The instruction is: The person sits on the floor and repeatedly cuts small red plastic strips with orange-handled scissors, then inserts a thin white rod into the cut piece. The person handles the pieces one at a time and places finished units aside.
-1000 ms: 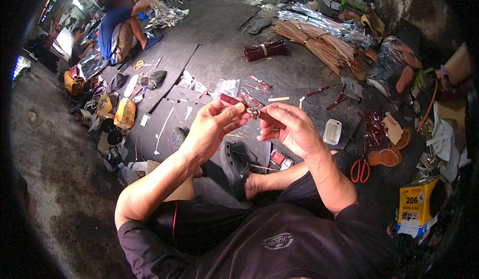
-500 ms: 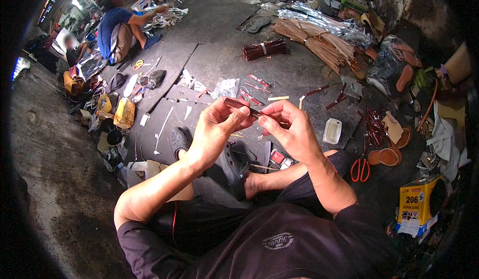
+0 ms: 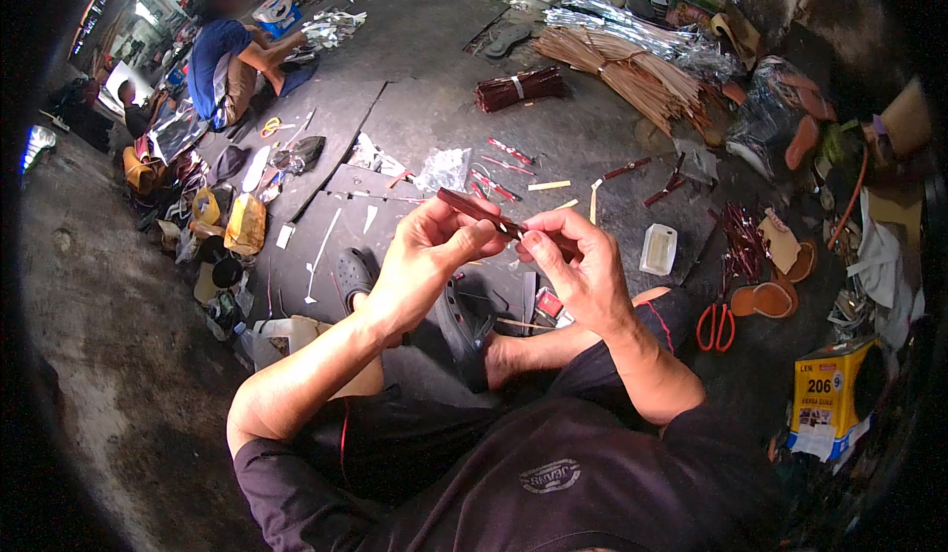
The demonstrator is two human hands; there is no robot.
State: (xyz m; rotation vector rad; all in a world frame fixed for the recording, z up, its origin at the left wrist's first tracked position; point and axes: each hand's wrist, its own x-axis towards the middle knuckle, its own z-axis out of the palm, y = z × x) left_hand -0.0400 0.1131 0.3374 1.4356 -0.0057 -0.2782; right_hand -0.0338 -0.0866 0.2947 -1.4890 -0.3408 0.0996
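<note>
Dark-red stick (image 3: 481, 208) sits pinched between your left hand (image 3: 430, 256) and right hand (image 3: 583, 266), fingertips closed on each end. Keep it level between them and roll gently, thumbs pressing evenly.

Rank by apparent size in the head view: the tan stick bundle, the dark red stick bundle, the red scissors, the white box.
1. Tan stick bundle, clearly largest.
2. Dark red stick bundle.
3. Red scissors and white box look alike; the fisheye bend makes ranking them unsure.
</note>
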